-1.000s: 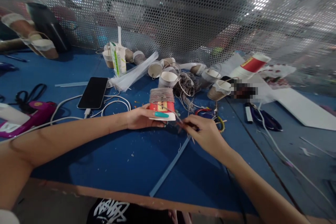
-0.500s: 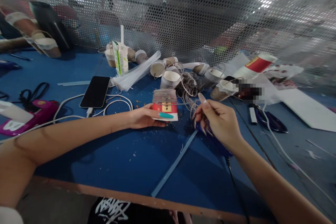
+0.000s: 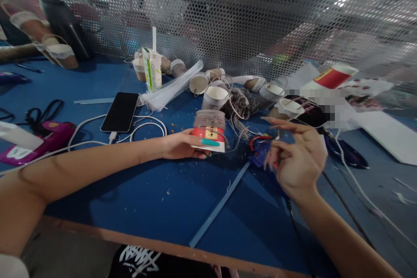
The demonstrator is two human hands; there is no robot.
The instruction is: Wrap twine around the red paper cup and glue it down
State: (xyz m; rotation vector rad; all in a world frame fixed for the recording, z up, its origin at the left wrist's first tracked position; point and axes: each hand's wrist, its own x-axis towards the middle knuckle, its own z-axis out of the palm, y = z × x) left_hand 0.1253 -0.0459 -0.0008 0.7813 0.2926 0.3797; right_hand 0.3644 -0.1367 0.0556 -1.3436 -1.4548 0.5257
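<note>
My left hand [image 3: 182,144] is wrapped round a small red and white paper cup [image 3: 217,133], with its thumb across the front. Greyish cord [image 3: 210,118] is wound in rows round one end of the cup, and a slack strand trails off to the right. My right hand [image 3: 301,158] hovers over a blue glue gun [image 3: 259,154] with its fingers parted and bent, nothing visible between them. Whether its lower fingers touch the glue gun is unclear. Behind the cup lies a tangled heap of cord [image 3: 243,106].
A phone [image 3: 120,112] on a white cable and a magenta glue gun [image 3: 54,137] lie to the left. Several small cups, a carton [image 3: 152,69] and clear glue sticks [image 3: 177,87] stand or lie behind. A blue-grey strip [image 3: 221,204] reaches the front edge. A perforated metal screen [image 3: 202,17] backs the table.
My right hand has moved right, away from the cup, and its pinch on the cord has opened. The strand now hangs slack, and more of the blue glue gun shows.
</note>
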